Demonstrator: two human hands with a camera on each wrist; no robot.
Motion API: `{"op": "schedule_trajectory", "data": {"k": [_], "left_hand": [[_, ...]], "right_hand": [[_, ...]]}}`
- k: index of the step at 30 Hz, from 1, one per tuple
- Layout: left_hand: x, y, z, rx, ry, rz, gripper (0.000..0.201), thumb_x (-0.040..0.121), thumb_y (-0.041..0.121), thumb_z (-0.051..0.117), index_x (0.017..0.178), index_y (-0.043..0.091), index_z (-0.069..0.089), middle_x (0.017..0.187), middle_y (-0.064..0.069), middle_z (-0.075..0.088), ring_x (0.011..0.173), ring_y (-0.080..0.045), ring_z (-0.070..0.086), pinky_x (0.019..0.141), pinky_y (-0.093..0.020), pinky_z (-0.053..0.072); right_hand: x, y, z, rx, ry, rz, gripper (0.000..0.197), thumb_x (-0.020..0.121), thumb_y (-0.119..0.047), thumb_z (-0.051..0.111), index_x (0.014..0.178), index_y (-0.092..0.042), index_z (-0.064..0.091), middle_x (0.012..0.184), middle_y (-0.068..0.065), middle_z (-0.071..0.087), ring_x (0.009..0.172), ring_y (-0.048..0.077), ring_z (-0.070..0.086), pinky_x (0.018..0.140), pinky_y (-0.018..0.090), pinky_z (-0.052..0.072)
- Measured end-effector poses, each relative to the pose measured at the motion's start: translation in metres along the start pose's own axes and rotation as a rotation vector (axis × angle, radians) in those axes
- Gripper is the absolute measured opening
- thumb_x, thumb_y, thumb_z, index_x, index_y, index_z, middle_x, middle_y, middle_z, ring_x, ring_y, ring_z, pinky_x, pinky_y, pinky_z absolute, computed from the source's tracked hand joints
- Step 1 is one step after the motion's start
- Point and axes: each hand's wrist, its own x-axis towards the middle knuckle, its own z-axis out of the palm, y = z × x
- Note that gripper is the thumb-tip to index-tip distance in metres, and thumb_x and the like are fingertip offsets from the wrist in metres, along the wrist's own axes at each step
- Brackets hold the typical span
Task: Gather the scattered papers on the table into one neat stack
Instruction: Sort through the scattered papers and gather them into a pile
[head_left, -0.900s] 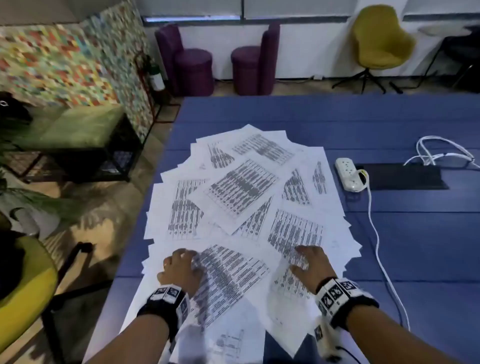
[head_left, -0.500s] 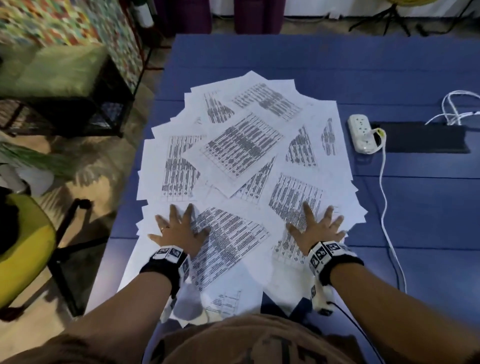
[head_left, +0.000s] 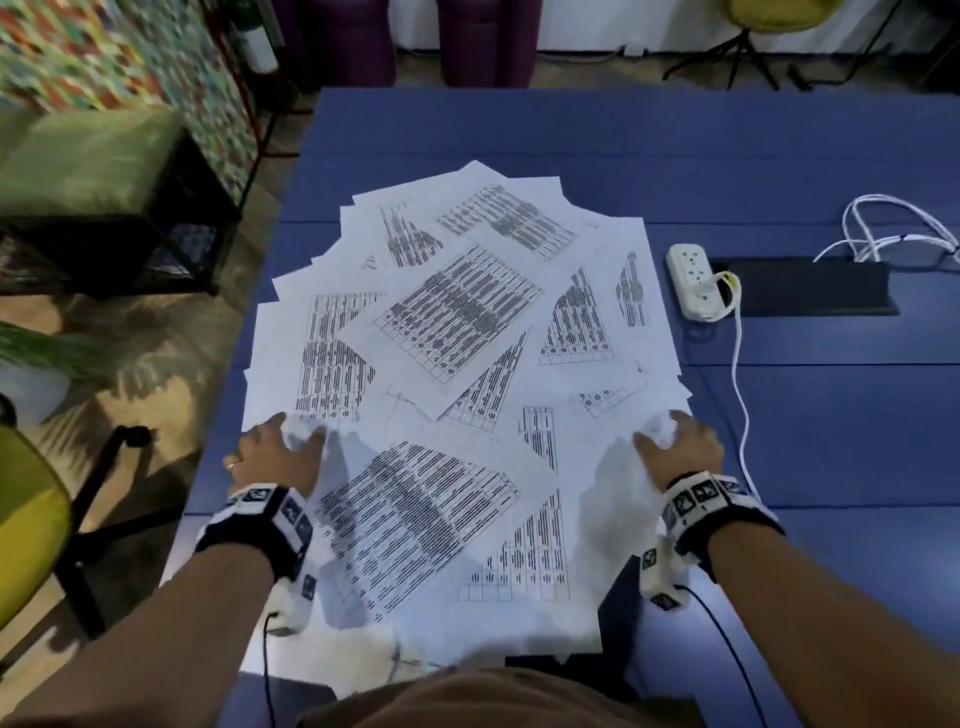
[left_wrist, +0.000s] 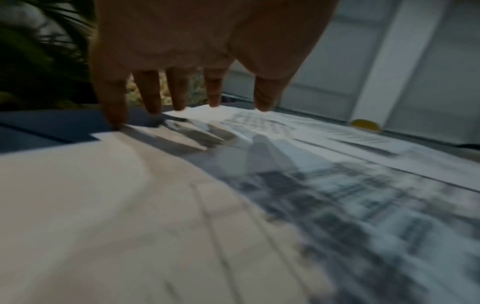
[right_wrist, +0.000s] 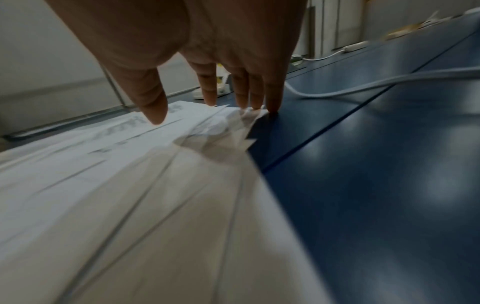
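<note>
Several white printed papers (head_left: 457, 322) lie fanned and overlapping across the blue table (head_left: 571, 135). My left hand (head_left: 280, 452) is at the spread's left edge, fingers straight and pointing down, tips touching the ruffled sheet edges (left_wrist: 187, 131). In the left wrist view the left hand (left_wrist: 187, 111) shows its little finger on the bare table (left_wrist: 52, 127). My right hand (head_left: 675, 447) mirrors it at the right edge. Seen from the right wrist, the right hand (right_wrist: 213, 111) presses straight fingers onto the buckled paper edges (right_wrist: 233, 123) beside the table (right_wrist: 389, 164). Neither hand grips a sheet.
A white power strip (head_left: 693, 280) lies right of the papers, its cable (head_left: 740, 384) running toward me past my right hand. Behind it are a black cable slot (head_left: 810, 296) and looped white wires (head_left: 893, 228). A yellow chair (head_left: 26, 519) stands off the table's left side.
Both hands slid outward from on top of the near sheets to the left and right edges of the spread. The sheet edges under the fingertips have buckled.
</note>
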Motion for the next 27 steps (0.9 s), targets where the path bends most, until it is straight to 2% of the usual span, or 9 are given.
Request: {"op": "schedule_trajectory", "data": {"k": [3, 6, 9, 13, 16, 18, 20, 23, 27], "left_hand": [[0.023, -0.003, -0.005, 0.083, -0.081, 0.007, 0.074, 0.088, 0.059, 0.057, 0.147, 0.02, 0.037, 0.152, -0.016, 0.036, 0.139, -0.036, 0.032, 0.114, -0.048, 0.02], [0.018, 0.012, -0.003, 0.168, -0.104, 0.08, 0.07, 0.084, 0.062, 0.059, 0.143, 0.029, 0.041, 0.146, -0.016, 0.042, 0.134, -0.04, 0.036, 0.11, -0.051, 0.029], [-0.001, 0.026, 0.006, 0.24, -0.132, 0.077, 0.069, 0.083, 0.065, 0.056, 0.144, 0.038, 0.035, 0.15, -0.014, 0.035, 0.134, -0.041, 0.033, 0.106, -0.052, 0.035], [-0.014, 0.039, 0.015, 0.074, -0.08, 0.106, 0.056, 0.081, 0.057, 0.064, 0.131, 0.035, 0.049, 0.133, -0.013, 0.047, 0.121, -0.038, 0.045, 0.099, -0.047, 0.043], [-0.004, 0.041, 0.012, -0.099, 0.036, 0.116, 0.033, 0.084, 0.048, 0.064, 0.108, 0.026, 0.061, 0.109, -0.01, 0.062, 0.102, -0.035, 0.058, 0.09, -0.049, 0.048], [0.01, 0.043, 0.007, -0.131, 0.122, 0.101, 0.026, 0.087, 0.038, 0.066, 0.104, 0.018, 0.064, 0.109, -0.016, 0.062, 0.103, -0.039, 0.054, 0.087, -0.049, 0.048], [0.029, 0.047, -0.002, -0.101, 0.145, 0.069, 0.032, 0.087, 0.034, 0.066, 0.112, 0.015, 0.063, 0.119, -0.021, 0.057, 0.114, -0.042, 0.047, 0.09, -0.051, 0.044], [0.067, 0.058, -0.015, -0.024, 0.066, 0.012, 0.054, 0.088, 0.043, 0.064, 0.132, 0.016, 0.05, 0.139, -0.022, 0.045, 0.131, -0.043, 0.034, 0.103, -0.053, 0.035], [0.113, 0.069, -0.023, -0.046, 0.005, -0.07, 0.079, 0.086, 0.051, 0.064, 0.149, 0.017, 0.03, 0.152, -0.021, 0.031, 0.139, -0.043, 0.027, 0.113, -0.055, 0.026]], "right_hand": [[0.019, -0.001, -0.012, -0.105, -0.049, 0.115, 0.08, 0.079, -0.046, 0.067, 0.144, -0.015, 0.033, 0.146, 0.021, 0.031, 0.137, 0.038, 0.025, 0.111, 0.048, 0.028], [0.025, -0.012, -0.007, -0.25, -0.155, 0.086, 0.089, 0.075, -0.059, 0.066, 0.148, -0.028, 0.024, 0.153, 0.016, 0.019, 0.14, 0.037, 0.017, 0.112, 0.048, 0.022], [0.017, -0.024, 0.007, -0.358, -0.198, 0.003, 0.089, 0.073, -0.067, 0.061, 0.147, -0.039, 0.018, 0.156, 0.008, 0.011, 0.141, 0.038, 0.015, 0.113, 0.051, 0.023], [0.007, -0.033, 0.007, -0.248, -0.146, -0.063, 0.065, 0.074, -0.063, 0.062, 0.133, -0.049, 0.038, 0.147, -0.006, 0.028, 0.132, 0.034, 0.026, 0.104, 0.049, 0.031], [0.016, -0.032, -0.003, -0.285, 0.021, 0.022, 0.057, 0.077, -0.056, 0.062, 0.129, -0.042, 0.043, 0.138, 0.002, 0.033, 0.124, 0.031, 0.033, 0.098, 0.051, 0.033], [0.028, -0.026, -0.01, -0.302, 0.095, 0.081, 0.056, 0.079, -0.048, 0.063, 0.13, -0.034, 0.044, 0.138, 0.008, 0.032, 0.125, 0.033, 0.033, 0.098, 0.053, 0.033], [0.043, -0.025, -0.015, -0.246, 0.048, 0.077, 0.055, 0.082, -0.041, 0.063, 0.132, -0.027, 0.045, 0.139, 0.012, 0.033, 0.127, 0.035, 0.035, 0.1, 0.052, 0.034], [0.072, -0.032, -0.016, -0.151, -0.018, 0.057, 0.057, 0.083, -0.035, 0.064, 0.135, -0.018, 0.046, 0.139, 0.018, 0.039, 0.129, 0.038, 0.036, 0.103, 0.05, 0.036], [0.098, -0.053, -0.016, -0.17, -0.05, 0.104, 0.068, 0.085, -0.041, 0.064, 0.142, -0.015, 0.037, 0.145, 0.019, 0.033, 0.135, 0.038, 0.029, 0.107, 0.047, 0.031]]}}
